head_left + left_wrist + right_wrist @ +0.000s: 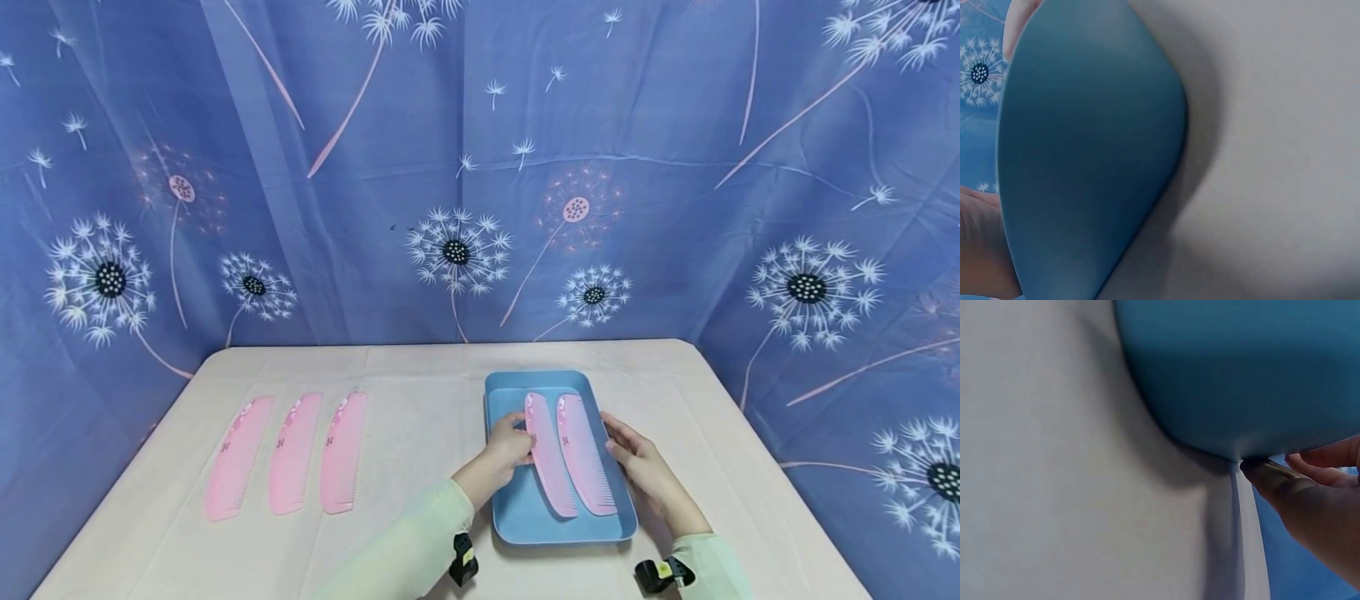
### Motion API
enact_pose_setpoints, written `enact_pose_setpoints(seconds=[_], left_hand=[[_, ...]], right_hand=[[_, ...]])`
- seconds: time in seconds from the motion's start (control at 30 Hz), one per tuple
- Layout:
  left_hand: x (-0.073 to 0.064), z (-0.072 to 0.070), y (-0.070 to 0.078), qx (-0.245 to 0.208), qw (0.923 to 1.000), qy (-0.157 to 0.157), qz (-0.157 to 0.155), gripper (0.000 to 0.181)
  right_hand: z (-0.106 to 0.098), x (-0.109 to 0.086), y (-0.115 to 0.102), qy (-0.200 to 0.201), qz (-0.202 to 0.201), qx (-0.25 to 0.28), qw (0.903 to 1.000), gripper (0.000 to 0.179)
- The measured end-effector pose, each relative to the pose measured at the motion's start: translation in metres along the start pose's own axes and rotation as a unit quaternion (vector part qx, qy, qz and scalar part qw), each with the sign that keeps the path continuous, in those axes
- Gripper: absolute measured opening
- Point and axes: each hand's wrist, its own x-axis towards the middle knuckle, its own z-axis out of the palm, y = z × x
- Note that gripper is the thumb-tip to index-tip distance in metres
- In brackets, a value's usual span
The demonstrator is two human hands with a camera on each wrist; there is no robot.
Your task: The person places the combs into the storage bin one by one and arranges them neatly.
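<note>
Left hand (507,446): pinches the held comb (552,467) by its left edge, inside the tray (513,518);
Right hand (648,475): touches the tray's right wall; gripping or not, I cannot tell;
Neighbouring comb (583,454): near the tray's right wall;
Three more combs (296,454): left of the tray;
Teeth (568,492): best kept off the neighbour; release gently, tray steadied

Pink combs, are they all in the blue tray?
No, three pink combs lie on the table, left of the blue tray.
</note>
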Motion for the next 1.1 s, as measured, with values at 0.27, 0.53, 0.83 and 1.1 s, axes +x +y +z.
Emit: enact_pose_setpoints(seconds=[0.27,0.53,0.83,1.1], left_hand=[[0.002,0.0,0.001,0.018,0.9998,0.001,-0.004,0.057],[0.0,0.001,0.001,0.043,0.999,0.009,-0.008,0.055],[-0.003,0.002,0.003,0.06,0.9979,0.023,-0.008,0.05],[-0.01,0.002,0.007,0.092,0.9956,0.016,-0.009,0.046]], right_hand=[[0.0,0.0,-0.001,0.003,0.004,0.001,1.0,0.052],[0.0,-0.001,-0.001,0.002,0.004,-0.002,1.0,0.052],[0.001,-0.001,0.0,0.0,0.001,-0.002,1.0,0.052],[0.001,0.0,0.0,0.002,0.004,-0.002,1.0,0.053]])
